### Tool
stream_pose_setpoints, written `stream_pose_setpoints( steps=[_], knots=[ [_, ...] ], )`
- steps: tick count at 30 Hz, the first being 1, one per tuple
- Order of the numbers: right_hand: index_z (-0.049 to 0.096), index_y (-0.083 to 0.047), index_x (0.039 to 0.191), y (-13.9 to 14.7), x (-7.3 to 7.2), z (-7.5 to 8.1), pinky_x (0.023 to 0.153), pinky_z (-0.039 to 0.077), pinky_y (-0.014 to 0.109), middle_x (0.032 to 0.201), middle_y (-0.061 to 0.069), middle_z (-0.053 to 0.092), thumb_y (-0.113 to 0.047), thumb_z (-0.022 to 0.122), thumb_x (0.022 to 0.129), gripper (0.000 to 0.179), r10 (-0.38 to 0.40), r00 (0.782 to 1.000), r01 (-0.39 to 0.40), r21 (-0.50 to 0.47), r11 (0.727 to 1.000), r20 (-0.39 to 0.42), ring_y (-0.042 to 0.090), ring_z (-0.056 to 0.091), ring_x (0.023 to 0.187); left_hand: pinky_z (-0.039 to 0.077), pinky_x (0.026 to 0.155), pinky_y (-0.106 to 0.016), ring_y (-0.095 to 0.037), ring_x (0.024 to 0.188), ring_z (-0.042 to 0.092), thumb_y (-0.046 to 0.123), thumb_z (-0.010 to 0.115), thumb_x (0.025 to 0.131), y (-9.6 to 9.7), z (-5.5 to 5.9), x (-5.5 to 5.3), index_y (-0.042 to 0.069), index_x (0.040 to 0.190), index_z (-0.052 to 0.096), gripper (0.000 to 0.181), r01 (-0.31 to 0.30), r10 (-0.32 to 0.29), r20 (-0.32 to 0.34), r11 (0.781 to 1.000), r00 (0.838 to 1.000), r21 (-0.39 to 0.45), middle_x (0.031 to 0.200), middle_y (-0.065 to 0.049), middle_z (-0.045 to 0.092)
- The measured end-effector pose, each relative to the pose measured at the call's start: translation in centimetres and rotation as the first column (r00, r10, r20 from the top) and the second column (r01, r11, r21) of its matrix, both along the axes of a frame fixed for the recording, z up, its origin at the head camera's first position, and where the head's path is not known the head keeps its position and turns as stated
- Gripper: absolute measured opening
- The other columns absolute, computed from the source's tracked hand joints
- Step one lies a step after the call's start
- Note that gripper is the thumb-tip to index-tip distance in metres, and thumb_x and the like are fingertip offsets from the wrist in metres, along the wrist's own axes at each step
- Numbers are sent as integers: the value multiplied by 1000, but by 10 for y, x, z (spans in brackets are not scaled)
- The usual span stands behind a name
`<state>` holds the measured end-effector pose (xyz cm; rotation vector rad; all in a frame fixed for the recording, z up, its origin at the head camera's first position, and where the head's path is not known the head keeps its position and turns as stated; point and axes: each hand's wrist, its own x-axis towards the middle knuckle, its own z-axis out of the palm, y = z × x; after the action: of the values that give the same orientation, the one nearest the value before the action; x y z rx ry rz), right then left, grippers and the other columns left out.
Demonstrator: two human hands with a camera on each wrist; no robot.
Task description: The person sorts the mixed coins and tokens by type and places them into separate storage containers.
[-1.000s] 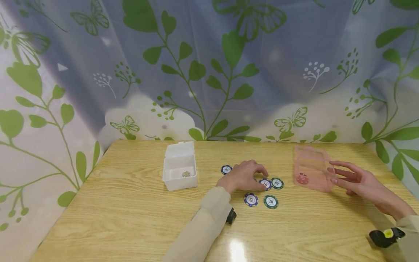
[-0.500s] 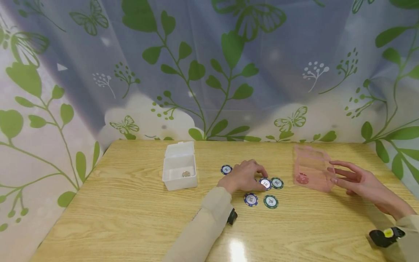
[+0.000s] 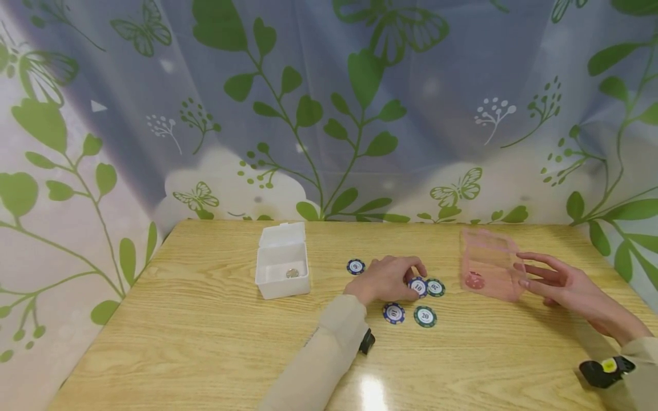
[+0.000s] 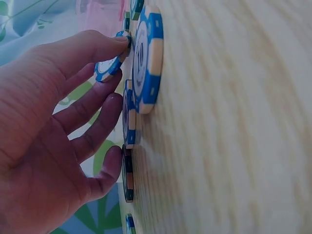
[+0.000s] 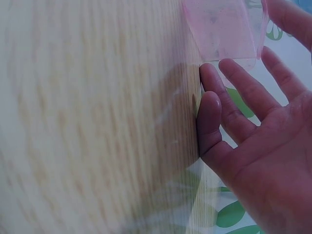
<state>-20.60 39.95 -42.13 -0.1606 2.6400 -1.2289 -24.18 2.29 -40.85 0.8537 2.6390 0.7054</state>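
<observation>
My left hand pinches a blue-and-white poker chip marked 10 between thumb and fingertips; in the left wrist view the chip is tipped up off the table. Right beside it lies a green chip marked 20. Nearer the front are another blue 10 chip and a second green 20 chip. A dark blue chip lies behind my left wrist. My right hand, fingers loosely extended, touches the right side of an open see-through pink box with red chips inside.
An open white box with its lid tilted back stands on the left of the wooden table, a pale chip inside it. A patterned curtain hangs along the table's back edge.
My left hand has shifted slightly right, its index finger lifting, and the blue 10 chip has come up tilted between thumb and fingers. The right hand and both boxes stay put.
</observation>
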Motion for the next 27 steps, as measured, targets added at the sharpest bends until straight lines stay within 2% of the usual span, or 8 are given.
stream_pose_setpoints(
  steps=[9, 17, 27],
  knots=[
    [27, -13, 161, 1, 0, -1, 69, 53, 31, 121, -44, 46, -30, 60, 105, 68, 13, 1000, -13, -29, 1000, -9, -23, 53, 103, 38, 107, -46, -5, 91, 55, 24, 76, 88, -2, 2, -2, 31, 129, 66, 43, 32, -31, 39, 999, 999, -9, 102, 15, 62],
    [26, -14, 161, 2, -1, 0, 69, 54, 31, 122, -42, 47, -31, 60, 105, 68, 7, 1000, -7, -24, 1000, 0, -23, 53, 103, 38, 108, -46, -5, 89, 55, 21, 76, 90, -4, 4, -2, 29, 130, 67, 43, 33, -33, 47, 999, 998, -4, 100, 14, 63],
    [28, -18, 161, 2, 1, 0, 68, 53, 32, 121, -43, 48, -29, 60, 105, 66, 15, 1000, -16, -40, 999, -12, -22, 54, 103, 41, 95, -35, -4, 84, 57, 28, 80, 88, -5, 1, -3, 29, 119, 65, 35, 8, -9, 37, 1000, 999, 28, 96, 15, 62]
  ],
)
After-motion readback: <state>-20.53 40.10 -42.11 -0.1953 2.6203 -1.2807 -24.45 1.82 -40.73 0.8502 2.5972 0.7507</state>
